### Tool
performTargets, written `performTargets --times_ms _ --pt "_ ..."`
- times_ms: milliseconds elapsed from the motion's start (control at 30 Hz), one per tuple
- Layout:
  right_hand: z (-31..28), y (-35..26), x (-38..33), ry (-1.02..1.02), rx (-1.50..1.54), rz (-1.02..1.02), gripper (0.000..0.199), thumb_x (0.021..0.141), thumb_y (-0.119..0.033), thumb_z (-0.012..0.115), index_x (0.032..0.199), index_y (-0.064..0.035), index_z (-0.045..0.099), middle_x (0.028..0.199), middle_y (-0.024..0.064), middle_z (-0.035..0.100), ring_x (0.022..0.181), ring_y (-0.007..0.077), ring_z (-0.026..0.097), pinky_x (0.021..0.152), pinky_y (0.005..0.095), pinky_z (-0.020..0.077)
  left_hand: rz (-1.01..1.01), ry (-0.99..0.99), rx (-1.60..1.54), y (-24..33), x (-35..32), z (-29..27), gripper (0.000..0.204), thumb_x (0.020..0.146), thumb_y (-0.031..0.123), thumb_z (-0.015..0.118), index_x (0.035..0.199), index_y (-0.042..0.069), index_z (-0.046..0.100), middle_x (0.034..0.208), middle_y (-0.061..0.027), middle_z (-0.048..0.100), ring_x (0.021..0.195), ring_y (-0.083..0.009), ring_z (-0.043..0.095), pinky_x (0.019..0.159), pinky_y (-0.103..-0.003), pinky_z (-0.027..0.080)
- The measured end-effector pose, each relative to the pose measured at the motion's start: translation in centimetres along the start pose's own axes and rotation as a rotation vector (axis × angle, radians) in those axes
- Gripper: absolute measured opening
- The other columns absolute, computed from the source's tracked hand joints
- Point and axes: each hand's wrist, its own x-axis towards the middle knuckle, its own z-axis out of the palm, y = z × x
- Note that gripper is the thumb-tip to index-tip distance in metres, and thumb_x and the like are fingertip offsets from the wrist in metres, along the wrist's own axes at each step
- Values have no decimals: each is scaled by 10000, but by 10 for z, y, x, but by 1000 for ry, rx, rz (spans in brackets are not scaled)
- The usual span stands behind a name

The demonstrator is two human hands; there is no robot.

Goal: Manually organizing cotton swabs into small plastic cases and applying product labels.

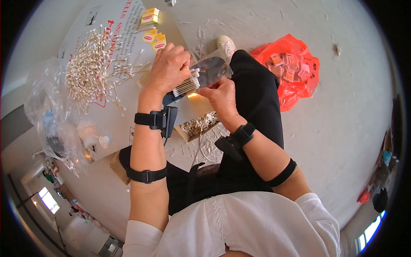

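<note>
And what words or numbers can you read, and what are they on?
Grey tabletop: big red and smaller dark printing; some is readable, but I don't copy printed words or numbers.
Yellow boxes: red labels, too small to read.
Red bag: dark marks, too unclear to read.

Head view: wide fisheye, worn on the head, facing steeply down. Left hand (pixel 170 66) and right hand (pixel 222 97) fairly near. White short-sleeved cloth shirt (pixel 257 222) nearer still, bodyward of both; smooth grey floor (pixel 329 128) farther off, right of them. Edges bow.
</note>
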Motion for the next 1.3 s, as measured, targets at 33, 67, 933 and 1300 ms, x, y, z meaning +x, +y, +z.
performTargets --times_ms 33,67,933,1300 --pt "1 0 0 6 -19 7 170 637 -59 775 731 9 649 645 27 645 573 91 563 558 267 473 -6 -19 4 0 0 -2 83 689 20 599 663 59 531 756 -36 534 839 -251 518 800 -383 433" --pt "2 0 0 10 -36 13 173 637 -60 773 732 13 648 644 30 647 576 94 567 561 269 476 -12 -38 9 1 0 -3 77 693 16 600 675 57 537 763 -33 537 836 -252 519 791 -385 436" --pt "-3 -8 3 -82 59 1 193 633 53 745 812 27 679 754 24 670 661 104 579 625 256 467 -483 978 -1068 75 -69 68 548 1001 239 439 1458 -28 299 1532 -166 298 1455 -305 234 1188 -454 141" --pt "-6 -21 -2 -62 23 26 202 641 27 753 837 45 706 752 38 692 651 122 609 635 290 506 -532 953 -1068 82 -100 67 569 1029 307 392 1476 -23 273 1562 -163 256 1473 -291 183 1188 -448 116"
